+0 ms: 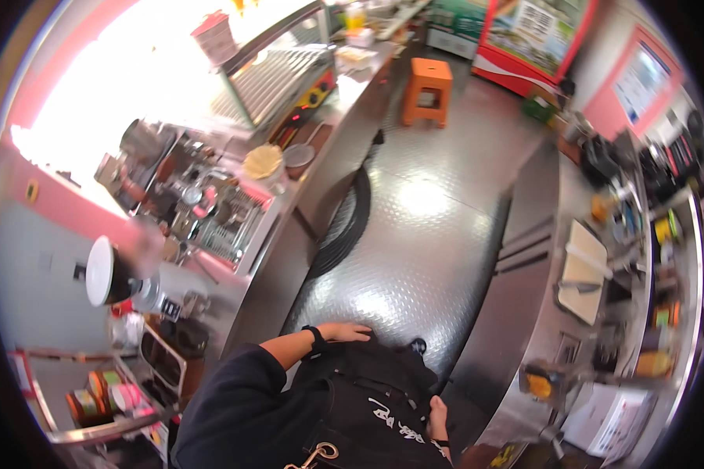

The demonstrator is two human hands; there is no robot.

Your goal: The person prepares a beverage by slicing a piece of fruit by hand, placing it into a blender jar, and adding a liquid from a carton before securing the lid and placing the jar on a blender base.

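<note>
My left hand [345, 332] lies palm down at the upper edge of the black apron [352, 375], fingers stretched out, with nothing visible in it. A dark band circles its wrist. At the apron's other side is my right hand [438, 413], lower in the picture; its fingers are partly hidden, and whether it grips the cloth cannot be told. On the left counter stand an espresso machine [229, 225] and a coffee grinder [152, 293]. The right counter holds a cutting board [584, 264] with a knife [579, 286] on it.
A textured metal floor [410, 234] runs between two steel counters. Black coiled hose [352, 234] lies along the left counter's base. Farther off stand an orange stool [427, 88] and a red drinks fridge [516, 79]. A metal rack [102, 431] with jars is at the lower left.
</note>
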